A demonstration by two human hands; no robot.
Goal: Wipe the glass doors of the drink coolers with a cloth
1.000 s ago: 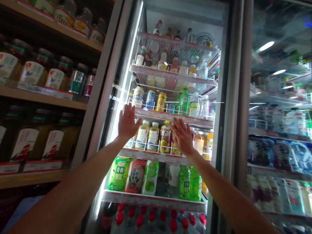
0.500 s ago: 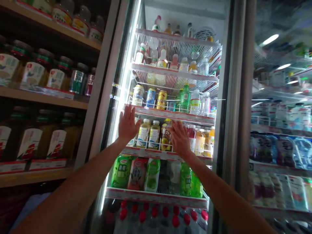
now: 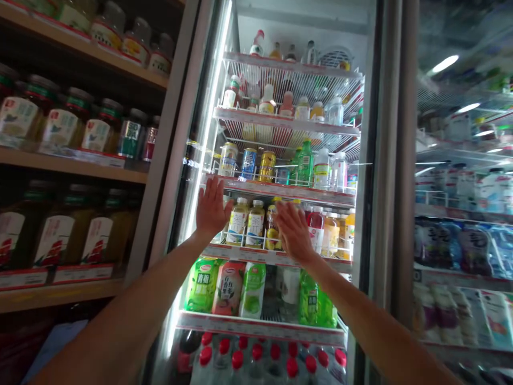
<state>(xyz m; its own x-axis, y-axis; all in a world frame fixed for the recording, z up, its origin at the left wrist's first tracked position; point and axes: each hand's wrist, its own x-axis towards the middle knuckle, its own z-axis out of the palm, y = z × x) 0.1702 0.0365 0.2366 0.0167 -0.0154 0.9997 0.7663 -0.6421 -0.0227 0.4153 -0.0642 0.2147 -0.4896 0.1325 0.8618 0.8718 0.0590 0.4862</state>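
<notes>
Left hand (image 3: 213,212) and right hand (image 3: 295,231) are being held up before a drinks cooler (image 3: 288,24).
Fingers (image 3: 212,192) are being held straight, nothing gripped, before the cooler's bottled drinks (image 3: 237,222).

Compared with a second ago, the person's bare right hand (image 3: 295,231) sits slightly farther left against the row of bottles, its fingertips overlapping more of the dark, yellow-capped plastic bottle printed with yellow fruit (image 3: 271,232). To its right, a deep-red bottle with a white label (image 3: 316,227) now shows, and a yellow cap (image 3: 296,202) peeks over the fingers. The bare left hand (image 3: 214,206) also sits slightly farther left against the shelves, uncovering more of the pale-yellow, white-capped tea bottle (image 3: 237,223).
</notes>
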